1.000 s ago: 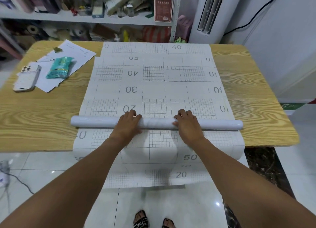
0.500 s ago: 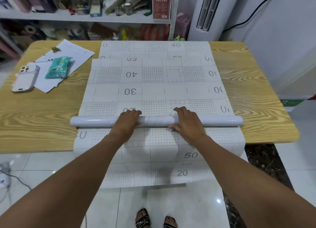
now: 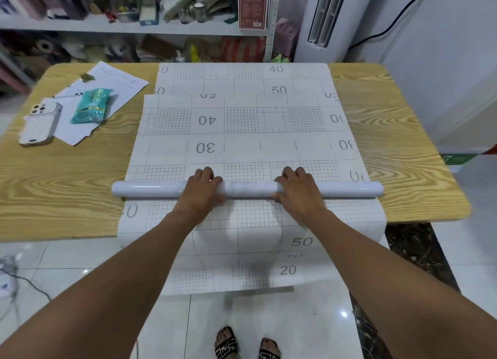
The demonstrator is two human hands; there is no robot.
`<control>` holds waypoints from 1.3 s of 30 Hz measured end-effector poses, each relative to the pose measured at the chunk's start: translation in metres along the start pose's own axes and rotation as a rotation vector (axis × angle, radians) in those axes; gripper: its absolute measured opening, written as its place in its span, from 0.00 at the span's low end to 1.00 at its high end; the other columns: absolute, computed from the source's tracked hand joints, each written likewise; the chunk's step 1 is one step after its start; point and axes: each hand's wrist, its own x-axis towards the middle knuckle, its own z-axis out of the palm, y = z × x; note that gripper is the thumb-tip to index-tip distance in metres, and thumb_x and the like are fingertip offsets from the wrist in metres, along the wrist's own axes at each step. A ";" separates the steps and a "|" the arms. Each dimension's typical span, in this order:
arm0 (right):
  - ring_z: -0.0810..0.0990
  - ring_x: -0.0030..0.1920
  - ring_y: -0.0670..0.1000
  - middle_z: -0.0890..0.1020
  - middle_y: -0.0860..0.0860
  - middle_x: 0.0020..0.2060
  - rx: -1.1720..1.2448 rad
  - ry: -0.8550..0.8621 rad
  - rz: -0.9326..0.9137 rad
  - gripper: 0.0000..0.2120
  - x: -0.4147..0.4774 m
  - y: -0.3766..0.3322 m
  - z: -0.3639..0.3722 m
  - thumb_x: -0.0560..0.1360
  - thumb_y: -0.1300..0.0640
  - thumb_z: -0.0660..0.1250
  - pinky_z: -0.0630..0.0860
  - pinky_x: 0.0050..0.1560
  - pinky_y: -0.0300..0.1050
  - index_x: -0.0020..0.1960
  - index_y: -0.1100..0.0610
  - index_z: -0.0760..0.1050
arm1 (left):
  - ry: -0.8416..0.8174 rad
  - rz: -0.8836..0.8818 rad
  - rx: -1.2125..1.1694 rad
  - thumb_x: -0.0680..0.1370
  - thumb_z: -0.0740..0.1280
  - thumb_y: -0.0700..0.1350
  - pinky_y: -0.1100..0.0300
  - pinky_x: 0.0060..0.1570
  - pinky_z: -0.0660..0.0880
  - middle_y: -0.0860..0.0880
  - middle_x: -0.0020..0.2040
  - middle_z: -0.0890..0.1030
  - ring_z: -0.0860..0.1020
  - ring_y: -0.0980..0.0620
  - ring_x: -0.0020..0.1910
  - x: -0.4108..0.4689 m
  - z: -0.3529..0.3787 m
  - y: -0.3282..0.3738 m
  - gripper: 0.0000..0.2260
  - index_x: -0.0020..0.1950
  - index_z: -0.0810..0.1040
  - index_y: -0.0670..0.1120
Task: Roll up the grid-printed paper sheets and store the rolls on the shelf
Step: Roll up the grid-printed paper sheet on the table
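My left hand and right hand are both curled over the roll, fingers on its far side. Since the earlier frame the roll has advanced toward 12 o'clock, covering the "20" mark. Its long axis runs 9 to 3 o'clock across the grid-printed sheet, near the 6 o'clock edge of the table.

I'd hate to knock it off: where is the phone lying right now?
In the head view, the phone lies near the table's left edge, partly on loose papers, just left of a teal packet.
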 end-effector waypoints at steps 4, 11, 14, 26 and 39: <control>0.70 0.57 0.54 0.73 0.53 0.59 0.023 -0.010 -0.007 0.20 0.000 -0.002 0.001 0.78 0.46 0.60 0.66 0.59 0.48 0.65 0.56 0.70 | 0.009 -0.018 0.006 0.59 0.80 0.39 0.49 0.39 0.74 0.38 0.43 0.77 0.75 0.39 0.40 -0.001 0.001 0.002 0.22 0.50 0.78 0.37; 0.72 0.51 0.56 0.77 0.55 0.54 0.085 0.011 0.051 0.16 -0.001 -0.002 0.002 0.80 0.50 0.56 0.66 0.54 0.48 0.63 0.58 0.68 | -0.005 -0.091 -0.073 0.73 0.68 0.39 0.53 0.53 0.64 0.43 0.53 0.75 0.70 0.43 0.52 0.002 0.004 0.001 0.15 0.57 0.71 0.42; 0.72 0.49 0.57 0.77 0.56 0.52 0.061 0.038 0.053 0.15 -0.002 -0.004 0.005 0.80 0.50 0.56 0.67 0.52 0.49 0.59 0.60 0.71 | -0.024 -0.102 -0.078 0.74 0.66 0.38 0.55 0.54 0.64 0.44 0.53 0.75 0.70 0.45 0.52 0.002 0.006 -0.001 0.13 0.57 0.71 0.43; 0.68 0.57 0.57 0.71 0.54 0.60 -0.007 -0.007 0.031 0.19 -0.001 -0.001 0.001 0.79 0.47 0.58 0.64 0.58 0.49 0.66 0.56 0.69 | 0.012 -0.115 0.102 0.75 0.64 0.37 0.46 0.61 0.63 0.42 0.58 0.72 0.69 0.41 0.58 -0.001 0.005 0.002 0.19 0.66 0.68 0.43; 0.72 0.42 0.57 0.78 0.56 0.42 0.017 0.112 0.079 0.10 0.001 -0.002 0.010 0.78 0.53 0.61 0.69 0.46 0.51 0.55 0.58 0.72 | -0.062 -0.174 0.045 0.72 0.70 0.47 0.44 0.63 0.61 0.43 0.60 0.74 0.70 0.41 0.59 0.007 0.003 0.004 0.21 0.62 0.70 0.43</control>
